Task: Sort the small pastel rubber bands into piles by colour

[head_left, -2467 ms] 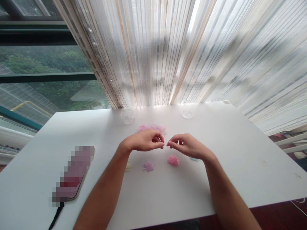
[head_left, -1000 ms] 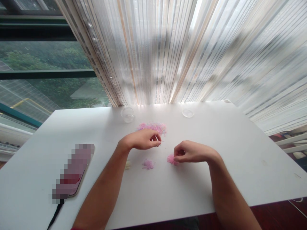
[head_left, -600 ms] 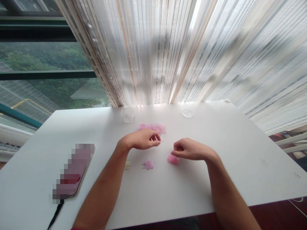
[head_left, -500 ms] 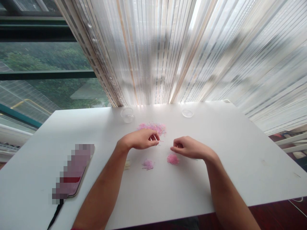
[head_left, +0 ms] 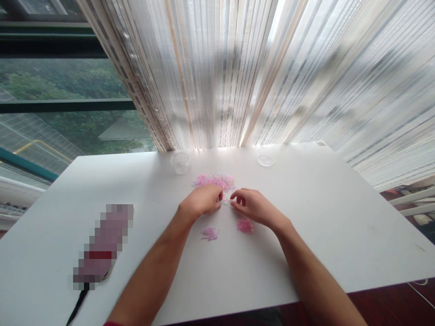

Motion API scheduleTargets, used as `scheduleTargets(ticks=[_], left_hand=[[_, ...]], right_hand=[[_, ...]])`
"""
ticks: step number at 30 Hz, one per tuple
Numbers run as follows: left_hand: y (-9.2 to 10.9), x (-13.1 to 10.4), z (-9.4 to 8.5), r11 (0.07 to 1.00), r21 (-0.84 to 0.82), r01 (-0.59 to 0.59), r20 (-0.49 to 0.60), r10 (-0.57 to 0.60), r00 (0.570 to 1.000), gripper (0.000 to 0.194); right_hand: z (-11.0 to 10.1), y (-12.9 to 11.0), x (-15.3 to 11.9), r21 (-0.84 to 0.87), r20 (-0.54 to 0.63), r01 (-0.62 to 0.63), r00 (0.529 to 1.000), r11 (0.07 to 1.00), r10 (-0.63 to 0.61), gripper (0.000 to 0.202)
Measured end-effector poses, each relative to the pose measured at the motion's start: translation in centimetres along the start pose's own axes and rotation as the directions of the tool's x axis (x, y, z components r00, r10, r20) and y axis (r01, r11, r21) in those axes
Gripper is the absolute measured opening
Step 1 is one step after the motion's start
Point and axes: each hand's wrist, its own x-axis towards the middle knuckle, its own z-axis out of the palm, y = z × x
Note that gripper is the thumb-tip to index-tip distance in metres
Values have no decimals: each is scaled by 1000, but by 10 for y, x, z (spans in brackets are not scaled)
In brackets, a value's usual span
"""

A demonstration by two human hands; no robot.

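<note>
Over a white table (head_left: pixel 340 235), just in front of a pastel pile (head_left: pixel 215 180), the curled left hand (head_left: pixel 204 199) and right hand (head_left: pixel 254 204) are flanking loose strands (head_left: pixel 224 202), seemingly picking them apart, their grip being impossible to tell, the next move calling for a delicate pinch.

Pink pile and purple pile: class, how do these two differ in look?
The pink pile is deeper in colour; the purple pile is paler. The pink pile is more compact, while the purple pile has strands sticking out. Both lie on the white table.
</note>
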Motion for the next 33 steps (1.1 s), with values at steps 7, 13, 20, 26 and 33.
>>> scheduleTargets(ticks=[7,13,20,26,33], left_hand=[[1,-1,-5,1000,0,-8,15,8,1000,13],[2,-7,-14,1000,-9,-16,31,16,999,11],[-1,-9,-15,1000,-20,-7,24,8,1000,12],[-4,-11,-17,999,-45,-6,22,7,1000,15],[-2,-12,-20,998,-68,-9,39,11,999,11]], right_hand=[[12,-5,6,-58,-45,-28,999,998,25,13],[17,-4,6,-110,-54,-9,999,994,3,16],[22,2,7,-111,-89,55,994,992,-66,16],[28,6,11,-81,-78,143,986,986,-150,32],[29,10,13,-72,-110,137,983,988,-145,21]])
